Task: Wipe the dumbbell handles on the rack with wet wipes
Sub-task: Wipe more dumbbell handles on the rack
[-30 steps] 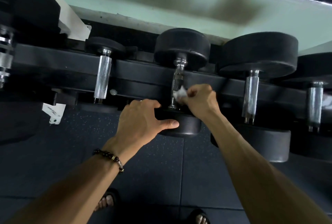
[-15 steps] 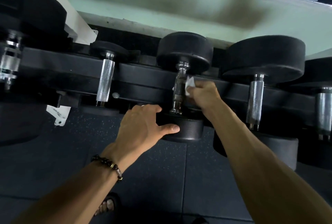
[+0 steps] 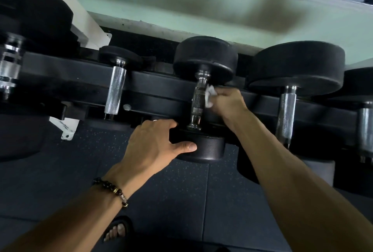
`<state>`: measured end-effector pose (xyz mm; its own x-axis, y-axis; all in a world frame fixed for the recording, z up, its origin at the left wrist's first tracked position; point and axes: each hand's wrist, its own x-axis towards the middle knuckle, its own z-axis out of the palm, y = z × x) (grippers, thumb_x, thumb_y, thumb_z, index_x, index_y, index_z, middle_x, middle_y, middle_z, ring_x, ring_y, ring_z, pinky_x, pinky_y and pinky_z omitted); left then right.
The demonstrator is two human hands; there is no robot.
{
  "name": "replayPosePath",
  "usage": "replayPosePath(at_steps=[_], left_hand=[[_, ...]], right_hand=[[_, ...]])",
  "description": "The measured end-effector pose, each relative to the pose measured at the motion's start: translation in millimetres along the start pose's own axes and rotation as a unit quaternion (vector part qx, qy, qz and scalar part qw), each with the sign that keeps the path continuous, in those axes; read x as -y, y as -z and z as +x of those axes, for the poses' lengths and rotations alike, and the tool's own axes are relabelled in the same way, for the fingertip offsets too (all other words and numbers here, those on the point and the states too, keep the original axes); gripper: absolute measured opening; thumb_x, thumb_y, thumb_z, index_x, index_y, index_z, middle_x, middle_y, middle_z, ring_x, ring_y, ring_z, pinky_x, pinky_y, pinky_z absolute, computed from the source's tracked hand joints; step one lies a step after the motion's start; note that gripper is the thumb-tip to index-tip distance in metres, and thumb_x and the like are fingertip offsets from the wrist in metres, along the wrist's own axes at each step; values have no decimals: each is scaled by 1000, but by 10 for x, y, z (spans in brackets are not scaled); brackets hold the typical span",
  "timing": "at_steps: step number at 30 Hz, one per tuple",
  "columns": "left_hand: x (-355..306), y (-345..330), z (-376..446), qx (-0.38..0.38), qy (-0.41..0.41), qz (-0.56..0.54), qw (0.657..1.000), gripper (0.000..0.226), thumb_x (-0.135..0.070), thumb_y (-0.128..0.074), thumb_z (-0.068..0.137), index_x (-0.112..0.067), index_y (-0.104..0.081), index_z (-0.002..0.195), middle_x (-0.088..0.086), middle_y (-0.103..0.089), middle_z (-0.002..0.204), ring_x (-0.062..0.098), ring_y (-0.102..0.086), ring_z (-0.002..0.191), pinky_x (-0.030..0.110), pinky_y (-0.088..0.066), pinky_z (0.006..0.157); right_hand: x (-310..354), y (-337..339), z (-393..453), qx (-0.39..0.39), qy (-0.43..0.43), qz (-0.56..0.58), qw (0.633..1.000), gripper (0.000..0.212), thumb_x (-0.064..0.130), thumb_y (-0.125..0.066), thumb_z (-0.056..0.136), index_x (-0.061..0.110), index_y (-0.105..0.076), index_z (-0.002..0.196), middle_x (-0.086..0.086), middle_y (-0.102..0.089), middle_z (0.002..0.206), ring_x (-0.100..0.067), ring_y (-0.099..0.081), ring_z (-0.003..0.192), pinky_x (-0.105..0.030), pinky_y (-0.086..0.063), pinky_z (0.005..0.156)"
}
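Note:
A black dumbbell with a knurled chrome handle (image 3: 198,100) lies across the black rack (image 3: 161,92) in the middle. My right hand (image 3: 227,103) pinches a small white wet wipe (image 3: 210,95) and holds it against the right side of that handle, near its upper half. My left hand (image 3: 155,144) grips the near black head (image 3: 203,147) of the same dumbbell, thumb along its front, fingers curled over its top. The far head (image 3: 204,58) sits behind the rack rail.
More dumbbells rest on the rack: a small one with a chrome handle (image 3: 116,92) to the left, a larger one (image 3: 286,110) to the right, others at both edges. A pale green wall (image 3: 201,5) rises behind. Dark rubber floor (image 3: 181,201) and my sandalled foot (image 3: 117,229) are below.
My right hand has slid the wipe up the handle, from its lower end near the near head to its upper half. My left hand has kept its grip on the near head.

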<state>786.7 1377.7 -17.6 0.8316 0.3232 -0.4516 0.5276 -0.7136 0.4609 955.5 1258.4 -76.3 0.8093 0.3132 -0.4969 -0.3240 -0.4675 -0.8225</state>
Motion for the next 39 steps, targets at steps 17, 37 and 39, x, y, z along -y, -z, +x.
replayPosePath(at_steps=[17,37,39], left_hand=[[24,2,31,15,-5,16,1000,87,-74,-60,73,-23,-47,142,-3,-53,143,21,-41,135,35,-31,110],[68,-26,57,9,-21,12,1000,87,-75,-58,73,-22,-48,141,-5,-54,141,19,-45,132,34,-33,108],[62,-21,54,9,-20,11,1000,87,-75,-59,73,-22,-49,141,-4,-55,140,20,-46,132,35,-34,107]], right_hand=[[-56,-25,-315,81,-54,-112,989,20,4,-65,87,18,-73,75,1,-74,76,-3,-69,77,-19,-53,79],[120,-190,147,-35,-54,203,977,30,-12,-55,84,9,-71,69,-19,-65,81,-37,-62,78,-58,-57,81],[-17,-114,74,6,-51,83,995,27,-6,-58,76,13,-70,61,-14,-67,73,-33,-64,73,-57,-58,77]])
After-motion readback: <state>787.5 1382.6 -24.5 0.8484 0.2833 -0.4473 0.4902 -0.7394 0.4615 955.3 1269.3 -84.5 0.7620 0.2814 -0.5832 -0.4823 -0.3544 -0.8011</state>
